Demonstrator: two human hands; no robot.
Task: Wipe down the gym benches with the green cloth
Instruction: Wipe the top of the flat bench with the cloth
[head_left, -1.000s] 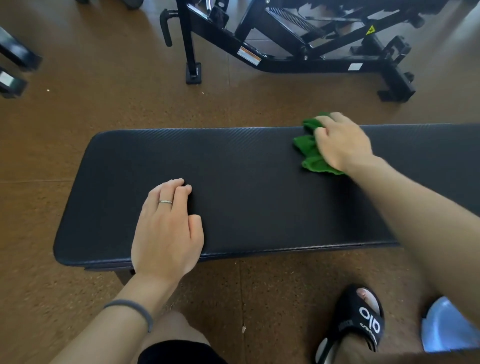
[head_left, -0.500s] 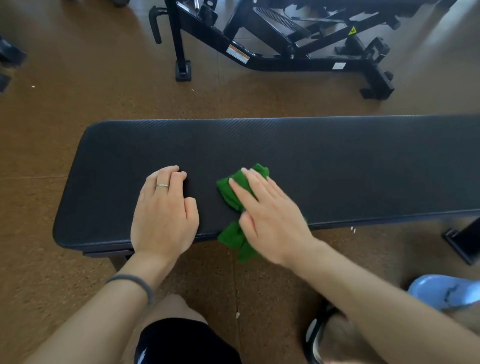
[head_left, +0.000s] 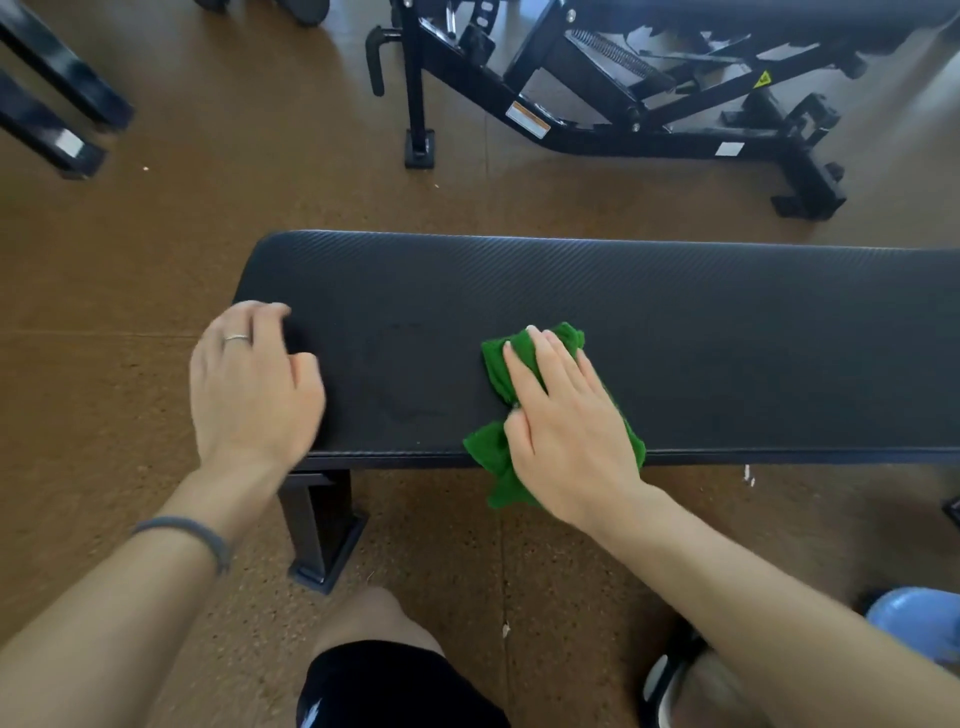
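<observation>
Nearest, below the two hands, one bare knee (head_left: 382, 618) and one sandalled foot (head_left: 675, 686) stand on the brown floor (head_left: 104, 415), with one blue object (head_left: 919, 623) under the right forearm. Just beyond, the right hand (head_left: 566, 415) lies flat, fingers straight and together, pressing the one green cloth (head_left: 493, 447) onto the one flat black bench (head_left: 727, 353); the cloth's lower corner hangs over the bench's near edge. Left of it, well apart, the left hand (head_left: 254, 384) sits at the bench's left end, fingers loosely curled and blurred, holding nothing. Bare pad stretches between the hands and far to the right. Past the fingertips, across a floor strip, stands one black machine frame (head_left: 649, 119); two dark bars (head_left: 57, 114) lie far left.
</observation>
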